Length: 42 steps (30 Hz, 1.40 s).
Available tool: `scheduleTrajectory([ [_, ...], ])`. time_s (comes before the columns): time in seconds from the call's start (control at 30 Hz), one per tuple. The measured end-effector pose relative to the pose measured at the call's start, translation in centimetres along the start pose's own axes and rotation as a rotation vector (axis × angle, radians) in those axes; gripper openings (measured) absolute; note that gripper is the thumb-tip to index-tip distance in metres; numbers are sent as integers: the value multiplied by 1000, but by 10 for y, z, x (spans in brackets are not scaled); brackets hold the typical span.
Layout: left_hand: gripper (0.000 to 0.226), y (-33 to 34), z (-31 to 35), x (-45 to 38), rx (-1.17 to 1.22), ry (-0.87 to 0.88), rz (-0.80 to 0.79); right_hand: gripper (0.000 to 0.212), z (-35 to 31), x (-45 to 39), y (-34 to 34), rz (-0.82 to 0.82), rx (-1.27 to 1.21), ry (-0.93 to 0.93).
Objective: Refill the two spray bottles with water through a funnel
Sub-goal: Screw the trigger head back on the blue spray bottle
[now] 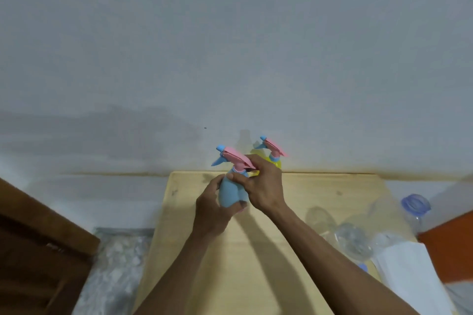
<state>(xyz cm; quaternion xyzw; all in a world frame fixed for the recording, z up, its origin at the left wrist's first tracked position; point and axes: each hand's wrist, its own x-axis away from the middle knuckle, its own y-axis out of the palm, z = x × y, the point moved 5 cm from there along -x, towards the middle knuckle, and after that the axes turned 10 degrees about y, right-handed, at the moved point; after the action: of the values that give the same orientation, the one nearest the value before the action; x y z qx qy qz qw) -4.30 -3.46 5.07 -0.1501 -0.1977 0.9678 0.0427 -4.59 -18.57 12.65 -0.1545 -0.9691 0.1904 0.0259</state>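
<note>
A blue spray bottle (230, 193) with a pink and blue spray head (231, 157) is held above the wooden table (320, 186). My left hand (211, 210) grips its body from the left. My right hand (263, 185) pinches the neck just under the spray head. Behind it, near the wall, stands a yellow spray bottle (275, 161) with the same kind of pink head, partly hidden by my right hand. No funnel can be made out.
Clear plastic water bottles (355, 238) lie at the table's right, one with a blue cap (414, 203). A white cloth or paper (409, 271) is at the right edge, beside an orange object (450, 240). Dark wooden furniture (33, 245) stands at left.
</note>
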Motion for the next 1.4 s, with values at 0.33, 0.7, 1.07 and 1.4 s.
scheduleTrajectory([
  [0.33, 73, 16, -93, -73, -31, -141, -26, 26, 49, -87, 64, -35, 70, 75],
  [0.7, 73, 27, -125, -86, -4, -234, 4, 30, 66, -110, 85, -82, 45, 134],
  [1.07, 71, 30, -137, -86, 53, -283, 18, 33, 70, -114, 97, -94, 87, 122],
  [1.4, 80, 18, -126, -80, -168, -314, 20, 46, 52, -86, 56, 131, 67, 100],
])
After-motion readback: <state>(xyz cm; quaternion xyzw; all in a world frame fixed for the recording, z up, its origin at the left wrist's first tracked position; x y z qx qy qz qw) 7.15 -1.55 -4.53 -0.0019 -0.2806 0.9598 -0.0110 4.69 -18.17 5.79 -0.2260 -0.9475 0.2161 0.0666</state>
